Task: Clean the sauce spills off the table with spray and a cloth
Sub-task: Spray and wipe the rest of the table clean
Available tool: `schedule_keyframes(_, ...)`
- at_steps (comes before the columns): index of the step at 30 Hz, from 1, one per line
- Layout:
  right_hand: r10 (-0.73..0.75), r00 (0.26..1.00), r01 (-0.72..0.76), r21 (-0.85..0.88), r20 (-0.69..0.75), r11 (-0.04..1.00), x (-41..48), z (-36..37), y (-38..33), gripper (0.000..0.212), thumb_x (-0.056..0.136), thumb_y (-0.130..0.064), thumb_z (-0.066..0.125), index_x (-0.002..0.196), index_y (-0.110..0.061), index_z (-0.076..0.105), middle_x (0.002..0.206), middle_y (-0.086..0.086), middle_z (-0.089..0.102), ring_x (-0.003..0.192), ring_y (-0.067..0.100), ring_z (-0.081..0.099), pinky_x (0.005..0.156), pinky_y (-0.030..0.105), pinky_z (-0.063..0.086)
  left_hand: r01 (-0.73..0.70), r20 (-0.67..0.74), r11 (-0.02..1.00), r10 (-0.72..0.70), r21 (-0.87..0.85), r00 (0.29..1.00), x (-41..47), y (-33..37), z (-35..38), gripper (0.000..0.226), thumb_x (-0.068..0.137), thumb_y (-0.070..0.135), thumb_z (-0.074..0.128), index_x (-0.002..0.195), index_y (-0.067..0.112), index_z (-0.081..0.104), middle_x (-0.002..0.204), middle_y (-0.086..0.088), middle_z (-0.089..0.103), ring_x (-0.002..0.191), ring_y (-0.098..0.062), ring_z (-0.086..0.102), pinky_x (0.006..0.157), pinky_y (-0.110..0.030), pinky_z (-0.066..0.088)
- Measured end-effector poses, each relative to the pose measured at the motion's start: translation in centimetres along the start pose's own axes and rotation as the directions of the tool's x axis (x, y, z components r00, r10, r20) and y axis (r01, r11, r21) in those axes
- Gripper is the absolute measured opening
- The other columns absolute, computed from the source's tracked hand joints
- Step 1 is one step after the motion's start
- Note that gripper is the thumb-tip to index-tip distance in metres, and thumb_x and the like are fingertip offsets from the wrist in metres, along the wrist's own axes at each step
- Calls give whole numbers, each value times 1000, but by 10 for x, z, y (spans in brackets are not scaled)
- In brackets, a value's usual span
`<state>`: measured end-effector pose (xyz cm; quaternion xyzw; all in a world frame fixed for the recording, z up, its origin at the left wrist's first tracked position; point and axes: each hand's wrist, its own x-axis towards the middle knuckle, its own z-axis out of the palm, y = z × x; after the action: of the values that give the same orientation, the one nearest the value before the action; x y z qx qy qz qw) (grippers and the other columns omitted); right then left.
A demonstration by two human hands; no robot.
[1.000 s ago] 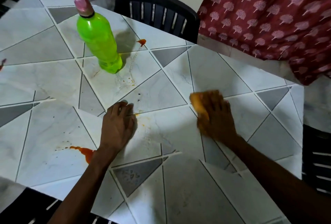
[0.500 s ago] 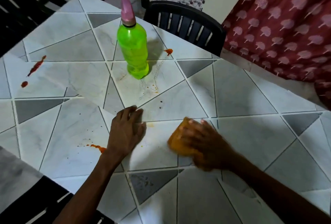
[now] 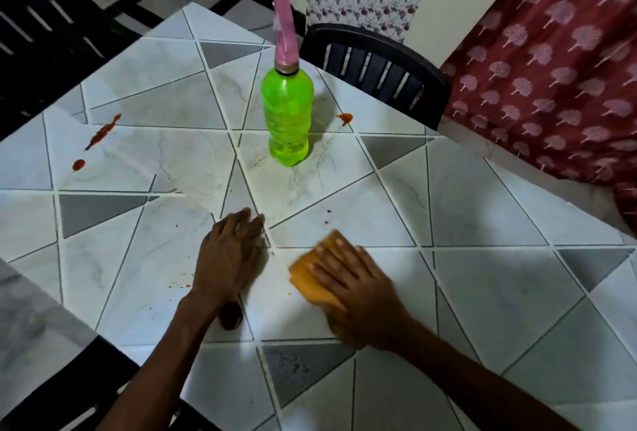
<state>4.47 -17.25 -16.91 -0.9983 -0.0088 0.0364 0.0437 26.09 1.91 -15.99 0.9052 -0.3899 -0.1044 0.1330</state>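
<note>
— Surroundings, from the head camera?
— Black slatted chair (image 3: 375,69) against the far edge of the tabletop (image 3: 482,210), red patterned curtain (image 3: 551,69) beyond its right edge. A green spray bottle (image 3: 287,120) with a pink nozzle stands upright toward the far edge.
— Spills?
— A red sauce streak (image 3: 103,131) and a round drop (image 3: 78,164) by the left edge. A small red spot (image 3: 344,117) sits just right of the bottle. A dark smear (image 3: 234,318) is partly hidden under the left wrist.
— Cloth and hands?
— The orange cloth (image 3: 310,279) lies toward the near edge, blurred. The right hand (image 3: 358,286) presses it, fingers straight and spread. The left hand (image 3: 229,265) rests flat on the tabletop beside it, fingers extended, not touching the cloth.
</note>
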Motion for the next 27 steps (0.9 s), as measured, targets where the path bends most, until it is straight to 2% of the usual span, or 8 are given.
schedule_keyframes(3,1,999,3,-84,53,996,-25,5,55,66,99,-60,30,159,-34,19,168,3,14,153,34,17,122,59,13,-12,5,1000,12,10,1000,2,3,-2,53,89,38,37,131,20,62,135,-12,57,108,-40,59,85,-46,53)
schedule_keyframes(5,280,958,-278,-47,58,960,9,5,74,70,96,-59,29,159,-31,18,168,5,14,153,37,16,118,67,19,-1,-1,1000,1,-5,1000,2,6,-5,53,86,37,37,127,20,65,133,-12,60,104,-41,60,82,-46,55)
schedule_keyframes(7,557,829,-558,24,43,829,68,-1,61,78,91,-60,23,160,-25,17,167,12,14,152,42,14,118,69,15,14,-10,999,-14,-34,1000,1,5,-8,56,83,36,35,125,19,67,132,-13,61,102,-42,61,81,-46,54)
schedule_keyframes(9,642,764,-644,101,57,758,115,-7,30,83,87,-58,22,160,-20,16,167,16,10,152,46,5,120,66,10,16,19,997,-15,-72,1000,0,1,-9,61,82,35,31,131,21,63,138,-11,57,109,-42,58,88,-46,52)
schedule_keyframes(14,168,985,-170,48,40,984,54,-2,-47,75,92,-51,43,160,-27,19,169,5,9,155,36,1,120,58,19,56,35,982,-51,-182,998,1,-9,-9,73,75,30,23,139,19,56,150,-2,47,126,-33,52,99,-37,46)
schedule_keyframes(19,-196,978,199,-36,76,979,-85,5,6,72,95,-55,51,158,-32,25,167,-3,18,154,33,15,116,59,29,41,23,980,-38,-193,999,-2,-5,-4,67,79,28,28,137,16,59,148,-6,49,124,-37,53,99,-40,46)
schedule_keyframes(23,-55,991,56,-5,118,998,-60,8,13,69,97,-59,44,158,-32,26,168,0,17,155,35,11,115,63,26,82,24,977,-79,-199,997,-3,0,-6,62,78,19,37,137,17,59,149,-5,48,133,-35,46,106,-44,43)
schedule_keyframes(27,178,982,-179,14,54,984,51,1,-36,77,90,-54,42,160,-30,20,169,0,8,155,34,2,119,60,17,109,42,970,-103,-219,994,-4,4,-14,70,76,33,28,138,16,58,151,-6,46,137,-33,43,109,-41,39)
